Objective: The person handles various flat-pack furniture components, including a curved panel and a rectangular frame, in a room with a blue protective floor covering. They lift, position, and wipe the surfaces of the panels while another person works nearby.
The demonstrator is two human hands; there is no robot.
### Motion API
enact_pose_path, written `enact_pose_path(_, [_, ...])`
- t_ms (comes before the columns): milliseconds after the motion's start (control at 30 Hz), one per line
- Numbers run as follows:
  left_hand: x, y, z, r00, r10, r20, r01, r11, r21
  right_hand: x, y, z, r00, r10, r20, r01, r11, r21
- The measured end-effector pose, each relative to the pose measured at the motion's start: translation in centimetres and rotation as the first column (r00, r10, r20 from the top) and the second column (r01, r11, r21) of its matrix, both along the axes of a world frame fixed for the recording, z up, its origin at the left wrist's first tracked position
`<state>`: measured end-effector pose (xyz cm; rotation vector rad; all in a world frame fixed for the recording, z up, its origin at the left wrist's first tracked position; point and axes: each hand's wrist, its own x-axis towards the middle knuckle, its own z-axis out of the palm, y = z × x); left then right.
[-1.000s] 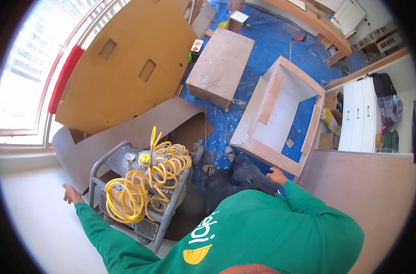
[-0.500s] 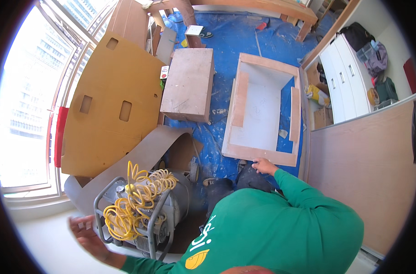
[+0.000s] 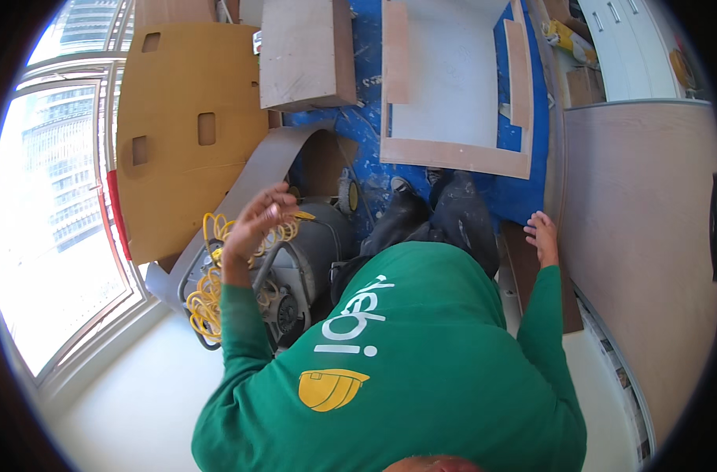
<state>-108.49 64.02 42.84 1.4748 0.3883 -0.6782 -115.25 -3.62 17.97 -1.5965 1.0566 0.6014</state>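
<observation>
My left hand (image 3: pixel 255 224) is raised over the air compressor (image 3: pixel 315 236), its fingers loosely bent and apart, with nothing plainly held. Behind and below it lies the compressor's yellow coiled hose (image 3: pixel 207 303), partly hidden by my hand and forearm. My right hand (image 3: pixel 542 236) hangs in the air at my right side, fingers spread and empty, nearest to the large wooden panel (image 3: pixel 641 204). In front of my legs, a wooden frame with a white panel (image 3: pixel 457 154) rests on the blue floor sheet; neither hand touches it.
A plywood box (image 3: pixel 305 59) sits ahead to the left. A brown board with cut-out slots (image 3: pixel 189 165) leans by the window (image 3: pixel 68 212). A bent grey sheet (image 3: pixel 276 157) curves behind the compressor. A dark brown board (image 3: pixel 535 279) lies at my right. White cabinets (image 3: pixel 630 55) stand far right.
My right hand has left the wooden frame's near edge and moved out to the right. My left hand has risen from beside the compressor to above its hose. The view has tilted down.
</observation>
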Motion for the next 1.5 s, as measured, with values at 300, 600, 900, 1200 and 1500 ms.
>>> enact_pose_path(300, [14.9, -13.8, -8.9, 0.993, -0.028, 0.114, 0.042, 0.992, -0.117, -10.0, 2.3, 1.2, 0.997, -0.056, -0.055, 0.06, 0.996, 0.066])
enact_pose_path(600, [16.4, -21.1, -21.2, 0.887, -0.457, -0.066, 0.462, 0.875, 0.146, -17.5, 2.4, 0.6, 0.937, -0.325, -0.127, 0.334, 0.941, 0.056])
enact_pose_path(900, [13.4, -15.8, -36.3, 0.655, -0.714, -0.248, 0.734, 0.524, 0.432, -20.2, 9.2, 3.3, 0.869, -0.492, -0.048, 0.494, 0.869, 0.038])
enact_pose_path(1200, [7.1, -9.6, -36.7, 0.829, -0.29, -0.479, 0.39, 0.913, 0.122, -23.2, 10.6, 1.1, 0.777, -0.581, 0.243, 0.547, 0.814, 0.195])
enact_pose_path(1500, [3.5, -11.7, -37.3, 0.882, -0.035, -0.469, 0.164, 0.957, 0.238, -30.0, 0.7, -6.1, 0.887, -0.052, 0.459, 0.042, 0.999, 0.033])
